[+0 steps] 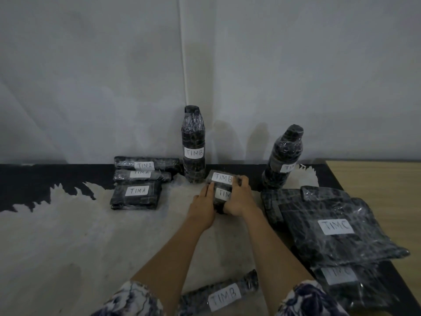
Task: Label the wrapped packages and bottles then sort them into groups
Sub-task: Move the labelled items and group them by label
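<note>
Grey wall behind, pale mat (68,236) below, and the wrapped bundles lie grouped by label: TIMA packages (136,192) stacked on the left, TIMC packages (337,226) on the right. In the middle, the near TIMB package (222,194) sits between both hands, touching the far TIMB package (222,177) just beside the upright TIMB bottle (193,142). The left hand (203,202) presses flat against its left side. The right hand (239,198) curls over its right edge in a closed grip, likely squaring it into the B group. The lying TIMB bottle (224,295) between the forearms probably goes there next.
</note>
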Tool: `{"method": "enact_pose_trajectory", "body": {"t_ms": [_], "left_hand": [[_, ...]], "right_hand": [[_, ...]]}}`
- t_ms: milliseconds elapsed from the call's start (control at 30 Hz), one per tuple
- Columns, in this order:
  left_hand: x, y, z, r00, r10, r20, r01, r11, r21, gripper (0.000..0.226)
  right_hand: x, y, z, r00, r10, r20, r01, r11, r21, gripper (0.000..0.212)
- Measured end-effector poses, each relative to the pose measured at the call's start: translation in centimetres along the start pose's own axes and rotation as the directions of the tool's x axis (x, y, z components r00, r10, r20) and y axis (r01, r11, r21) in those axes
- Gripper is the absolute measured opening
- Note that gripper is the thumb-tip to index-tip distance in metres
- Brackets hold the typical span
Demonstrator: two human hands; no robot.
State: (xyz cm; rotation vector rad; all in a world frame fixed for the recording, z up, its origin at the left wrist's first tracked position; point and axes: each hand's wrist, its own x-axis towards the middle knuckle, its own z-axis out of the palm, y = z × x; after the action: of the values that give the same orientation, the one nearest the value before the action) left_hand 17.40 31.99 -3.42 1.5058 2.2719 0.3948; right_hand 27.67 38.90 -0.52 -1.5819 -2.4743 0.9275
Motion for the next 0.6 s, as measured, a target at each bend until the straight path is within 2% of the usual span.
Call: {"method": "enact_pose_trajectory", "body": {"t_ms": [333, 467, 533, 600], "left_hand": [[0.0, -0.2, -0.6, 0.999, -0.038, 0.027, 0.04, 0.997, -0.067, 0.08], [-2.0, -0.3, -1.1, 0.991, -0.13, 0.017, 0.131, 0.979, -0.153, 0.055], [-3.1, -0.4, -1.6, 0.983, -0.138, 0.122, 0.159, 0.97, -0.184, 0.053], [-4.2, -0.7, -1.8, 0.972, -0.153, 0.18, 0.192, 0.956, -0.223, 0.064]], "right_hand": [[0.7, 0.2, 0.2, 1.0, -0.005, 0.005, 0.005, 1.0, 0.012, 0.101], [-1.1, 0.5, 1.1, 0.998, 0.051, -0.033, -0.048, 0.996, 0.079, 0.101], [-2.1, 0.5, 1.6, 0.996, 0.079, -0.033, -0.076, 0.993, 0.093, 0.089], [-3.3, 0.5, 2.0, 0.995, 0.097, -0.035, -0.095, 0.995, 0.04, 0.072]]}}
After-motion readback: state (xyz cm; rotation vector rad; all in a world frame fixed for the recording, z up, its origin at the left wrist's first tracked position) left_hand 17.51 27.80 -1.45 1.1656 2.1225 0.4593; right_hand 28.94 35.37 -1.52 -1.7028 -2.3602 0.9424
